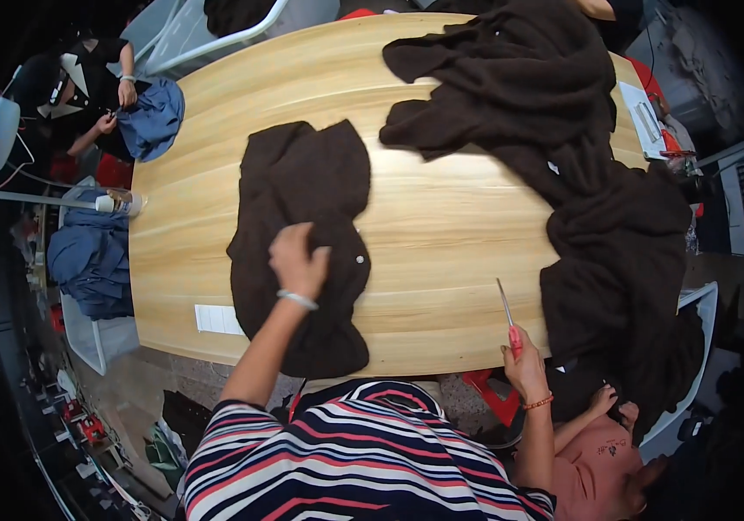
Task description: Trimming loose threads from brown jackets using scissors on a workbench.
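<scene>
A dark brown knit garment piece (307, 178) lies spread lengthwise on the wooden table (441, 234), left of the middle. My left hand (299, 260) is on it, fingers apart, with the thumb toward a small white spot on the cloth. At the table's near edge, right of the middle, my right hand (525, 369) grips a slim tool with a red handle (516, 341) and a long thin metal end pointing away from me. Whether its end is a single shaft or closed blades I cannot make out. No cloth touches the tool.
More brown garments (519, 78) are heaped along the right side, hanging over the edge. A white paper slip (217, 319) lies at left. One person (85, 95) handles blue cloth (153, 120) at far left; another in pink (598, 460) sits close on my right. A clipboard (643, 122) lies far right.
</scene>
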Tool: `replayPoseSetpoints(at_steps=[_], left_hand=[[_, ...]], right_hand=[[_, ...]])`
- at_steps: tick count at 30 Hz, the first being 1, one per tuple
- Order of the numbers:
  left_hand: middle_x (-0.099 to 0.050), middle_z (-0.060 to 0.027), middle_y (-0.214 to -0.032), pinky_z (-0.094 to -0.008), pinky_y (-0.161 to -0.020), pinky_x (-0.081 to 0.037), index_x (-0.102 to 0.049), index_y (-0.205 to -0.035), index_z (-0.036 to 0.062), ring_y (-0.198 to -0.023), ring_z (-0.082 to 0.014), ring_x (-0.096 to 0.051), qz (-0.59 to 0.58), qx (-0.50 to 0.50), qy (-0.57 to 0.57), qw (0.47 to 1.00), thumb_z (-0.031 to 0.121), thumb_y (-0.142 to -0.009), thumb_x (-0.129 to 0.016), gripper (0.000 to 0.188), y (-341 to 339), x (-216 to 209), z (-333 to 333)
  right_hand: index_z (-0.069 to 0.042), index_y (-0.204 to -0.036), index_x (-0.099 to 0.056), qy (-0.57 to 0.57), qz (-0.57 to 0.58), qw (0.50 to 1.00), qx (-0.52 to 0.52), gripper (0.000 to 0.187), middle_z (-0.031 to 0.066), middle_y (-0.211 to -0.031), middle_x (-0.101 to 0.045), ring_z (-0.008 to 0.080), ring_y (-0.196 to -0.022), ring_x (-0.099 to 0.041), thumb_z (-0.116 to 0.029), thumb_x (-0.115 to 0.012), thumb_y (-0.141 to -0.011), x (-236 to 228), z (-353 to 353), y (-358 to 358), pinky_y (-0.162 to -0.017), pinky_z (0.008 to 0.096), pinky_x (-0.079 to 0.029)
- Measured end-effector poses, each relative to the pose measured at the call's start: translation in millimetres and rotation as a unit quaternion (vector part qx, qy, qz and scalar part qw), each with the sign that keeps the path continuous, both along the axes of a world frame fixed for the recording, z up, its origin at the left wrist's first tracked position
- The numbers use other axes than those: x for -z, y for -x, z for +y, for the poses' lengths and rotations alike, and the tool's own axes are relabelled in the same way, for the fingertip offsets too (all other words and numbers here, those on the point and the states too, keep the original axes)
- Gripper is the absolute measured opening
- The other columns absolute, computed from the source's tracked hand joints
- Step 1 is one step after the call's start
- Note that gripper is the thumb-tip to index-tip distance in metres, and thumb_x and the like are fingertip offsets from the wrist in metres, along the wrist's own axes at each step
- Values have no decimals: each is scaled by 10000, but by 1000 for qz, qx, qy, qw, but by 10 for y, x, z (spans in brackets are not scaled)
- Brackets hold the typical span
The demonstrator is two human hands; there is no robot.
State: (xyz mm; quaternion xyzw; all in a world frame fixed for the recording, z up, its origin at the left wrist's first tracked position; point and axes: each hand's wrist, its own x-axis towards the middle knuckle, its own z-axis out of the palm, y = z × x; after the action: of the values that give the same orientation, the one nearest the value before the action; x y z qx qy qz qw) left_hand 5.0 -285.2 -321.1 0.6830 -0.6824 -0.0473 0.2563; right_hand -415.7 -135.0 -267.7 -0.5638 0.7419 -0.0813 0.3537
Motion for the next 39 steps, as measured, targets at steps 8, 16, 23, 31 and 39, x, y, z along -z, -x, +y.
replayPoseSetpoints(at_steps=[8,16,23,31,39], left_hand=[[-457,-223,-1345,-447,-1015,-395,-472,-1355,57,-1213,-410,-464,63,24,-26,997,191,-795,-745,638,-816,73,309],[-488,-216,-1260,-460,-903,-478,-463,-1352,123,-1107,-394,-529,57,-26,-126,990,185,-825,-704,583,-649,490,-585],[-613,-155,-973,-421,-792,-505,-598,-994,55,-893,-357,-619,196,23,-44,979,5,-758,-605,242,-1085,413,-786],[-591,-139,-955,-320,-803,-481,-613,-1017,12,-877,-276,-593,194,-58,80,976,-69,-757,-547,280,-2272,-313,-373],[-528,-192,-1249,-430,-973,-425,-591,-1181,46,-1132,-379,-513,114,-20,38,993,70,-799,-694,396,-1741,-9,367]], right_hand=[[-153,-1352,-480,0,-12,994,-106,509,281,-962,-653,470,-917,-617,-224,-630,-871,74,-934,-1477,-806,518,-493],[-128,-1457,-339,36,72,996,-28,761,238,-1012,-650,424,-918,-637,-236,-719,-807,751,-1263,-2824,-846,481,-490],[-143,-1452,-340,19,75,996,-51,742,241,-1061,-643,420,-900,-638,-117,-670,-788,798,-1308,-2933,-842,487,-492],[-125,-1375,-438,53,-171,977,-115,619,233,-1087,-632,433,-930,-622,-65,-670,-805,-536,-1299,-3079,-819,486,-505],[-125,-1366,-478,5,-87,981,-174,550,244,-1188,-604,418,-1091,-587,-143,-677,-854,-94,-974,-3199,-916,445,-488]])
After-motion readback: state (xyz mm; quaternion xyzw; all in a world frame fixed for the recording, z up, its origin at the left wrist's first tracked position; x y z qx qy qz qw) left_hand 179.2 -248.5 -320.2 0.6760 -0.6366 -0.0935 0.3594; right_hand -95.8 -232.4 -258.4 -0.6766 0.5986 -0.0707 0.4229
